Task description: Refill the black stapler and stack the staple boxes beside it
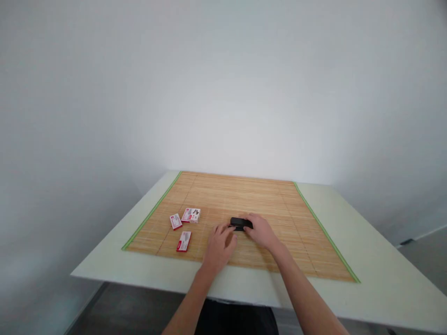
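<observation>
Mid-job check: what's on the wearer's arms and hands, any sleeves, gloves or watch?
Nothing: left hand and right hand are ungloved, both forearms bare to the frame's edge; no sleeve, watch, ring or marking shows. Dark clothing shows between them below.

Print on the small boxes (190,215) — too small, illegible

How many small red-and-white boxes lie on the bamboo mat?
3. The leftmost box; the rear box just right of it; the front box, left of the left hand. None appears hidden.
</observation>
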Available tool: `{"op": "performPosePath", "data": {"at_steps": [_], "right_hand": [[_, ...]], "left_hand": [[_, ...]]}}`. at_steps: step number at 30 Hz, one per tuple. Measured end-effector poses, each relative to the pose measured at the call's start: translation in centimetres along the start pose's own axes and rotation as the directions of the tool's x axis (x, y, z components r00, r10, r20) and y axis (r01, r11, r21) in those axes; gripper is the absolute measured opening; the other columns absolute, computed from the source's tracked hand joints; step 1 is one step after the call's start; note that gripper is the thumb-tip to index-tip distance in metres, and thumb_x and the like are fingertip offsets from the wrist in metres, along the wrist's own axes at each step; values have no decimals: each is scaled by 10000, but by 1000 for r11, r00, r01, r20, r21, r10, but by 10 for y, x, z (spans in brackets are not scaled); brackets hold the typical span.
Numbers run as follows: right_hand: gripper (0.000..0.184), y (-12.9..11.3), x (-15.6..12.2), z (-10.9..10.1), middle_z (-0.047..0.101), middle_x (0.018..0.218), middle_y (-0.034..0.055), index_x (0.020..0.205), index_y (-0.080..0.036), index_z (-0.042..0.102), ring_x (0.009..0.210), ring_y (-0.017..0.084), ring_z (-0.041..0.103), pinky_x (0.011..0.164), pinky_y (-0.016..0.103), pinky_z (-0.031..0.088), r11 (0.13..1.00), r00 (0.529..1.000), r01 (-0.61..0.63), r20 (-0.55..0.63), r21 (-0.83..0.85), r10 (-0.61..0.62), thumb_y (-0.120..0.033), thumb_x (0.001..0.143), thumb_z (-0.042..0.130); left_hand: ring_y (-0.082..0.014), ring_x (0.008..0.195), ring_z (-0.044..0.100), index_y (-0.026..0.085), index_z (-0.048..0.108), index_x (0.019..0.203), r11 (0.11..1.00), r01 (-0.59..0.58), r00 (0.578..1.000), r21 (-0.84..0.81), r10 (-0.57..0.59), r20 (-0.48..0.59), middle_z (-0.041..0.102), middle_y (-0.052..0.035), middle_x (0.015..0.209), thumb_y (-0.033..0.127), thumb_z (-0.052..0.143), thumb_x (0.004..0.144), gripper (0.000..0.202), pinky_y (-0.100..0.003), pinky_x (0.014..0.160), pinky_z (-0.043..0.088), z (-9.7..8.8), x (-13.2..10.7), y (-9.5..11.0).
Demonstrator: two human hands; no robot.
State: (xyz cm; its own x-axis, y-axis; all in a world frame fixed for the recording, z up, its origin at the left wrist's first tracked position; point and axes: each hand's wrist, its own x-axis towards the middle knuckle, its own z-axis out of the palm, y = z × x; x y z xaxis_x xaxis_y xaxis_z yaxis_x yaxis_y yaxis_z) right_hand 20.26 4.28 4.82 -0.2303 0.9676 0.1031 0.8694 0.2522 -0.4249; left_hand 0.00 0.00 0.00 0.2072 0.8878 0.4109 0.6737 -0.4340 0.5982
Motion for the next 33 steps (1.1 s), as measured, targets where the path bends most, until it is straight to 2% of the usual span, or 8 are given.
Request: {"op": "performPosePath", "data": {"at_steps": [5, 9, 12, 15, 20, 24, 27, 33], "right_hand": [[245, -18, 6, 4, 692, 1070, 53, 1063, -233, 742, 1047, 227, 601, 906, 313, 396, 999, 1000, -6, -22, -32, 5, -289, 827, 710], [236, -38, 16, 4, 636, 1149, 80, 1011, -226, 732, 1148, 259, 521, 957, 349, 346, 993, 993, 28, -109, -112, -41, -328, 799, 749], [173, -42, 17, -7, 655, 1076, 77, 926, -219, 718, 1106, 262, 535, 956, 365, 331, 989, 984, 44, -165, -142, -67, -342, 804, 722], [182, -31, 6, -22, 692, 971, 60, 952, -219, 707, 988, 236, 592, 886, 340, 351, 995, 959, -4, -282, -103, -25, -343, 834, 646], [304, 6, -27, -30, 692, 765, 26, 1039, -220, 713, 687, 188, 599, 648, 289, 365, 977, 888, -187, -407, 105, 214, -402, 874, 534], [429, 40, -42, -20, 716, 788, 47, 1114, -192, 719, 696, 208, 628, 654, 303, 416, 928, 818, -261, -449, 267, 359, -468, 892, 478], [515, 59, -46, -10, 740, 835, 76, 1192, -150, 710, 732, 231, 648, 700, 332, 465, 876, 798, -258, -422, 407, 431, -493, 892, 471], [536, 68, -55, 6, 745, 823, 93, 1199, -146, 729, 753, 266, 654, 709, 372, 509, 812, 771, -233, -408, 535, 490, -519, 897, 489]], "left_hand": [[-289, 1272, 492, 293, 617, 1346, 974, -67, 997, 216, 59, 46, 577, -74, 1396, 322, 558, 968, 383, -517, 1135, 384, 5, -5, 9], [-309, 1256, 492, 293, 654, 1255, 955, -59, 998, 291, 50, 40, 589, -76, 1375, 325, 590, 942, 322, -573, 1163, 328, 5, -6, 11], [-314, 1253, 496, 331, 636, 1287, 949, -41, 999, 312, 35, 23, 594, -62, 1380, 327, 596, 935, 354, -598, 1176, 294, 6, -6, 10], [-315, 1248, 502, 356, 610, 1340, 945, -10, 1000, 327, 10, 3, 604, -59, 1370, 331, 588, 940, 402, -610, 1188, 266, 8, -5, 8], [-317, 1279, 486, 363, 601, 1360, 941, 3, 1000, 338, -1, -6, 596, -65, 1389, 323, 580, 941, 421, -620, 1198, 238, 11, -5, 5], [-318, 1292, 482, 357, 614, 1345, 941, 6, 1000, 337, -6, -2, 593, -68, 1388, 321, 580, 942, 407, -616, 1197, 237, 11, -6, 6], [-315, 1291, 483, 347, 619, 1345, 941, 18, 1000, 338, -17, -4, 587, -74, 1392, 321, 567, 953, 396, -602, 1193, 253, 10, -7, 6], [-305, 1275, 498, 333, 608, 1369, 946, -5, 1000, 325, 3, 7, 590, -79, 1392, 308, 560, 955, 417, -572, 1160, 336, 11, -7, 5]]}}
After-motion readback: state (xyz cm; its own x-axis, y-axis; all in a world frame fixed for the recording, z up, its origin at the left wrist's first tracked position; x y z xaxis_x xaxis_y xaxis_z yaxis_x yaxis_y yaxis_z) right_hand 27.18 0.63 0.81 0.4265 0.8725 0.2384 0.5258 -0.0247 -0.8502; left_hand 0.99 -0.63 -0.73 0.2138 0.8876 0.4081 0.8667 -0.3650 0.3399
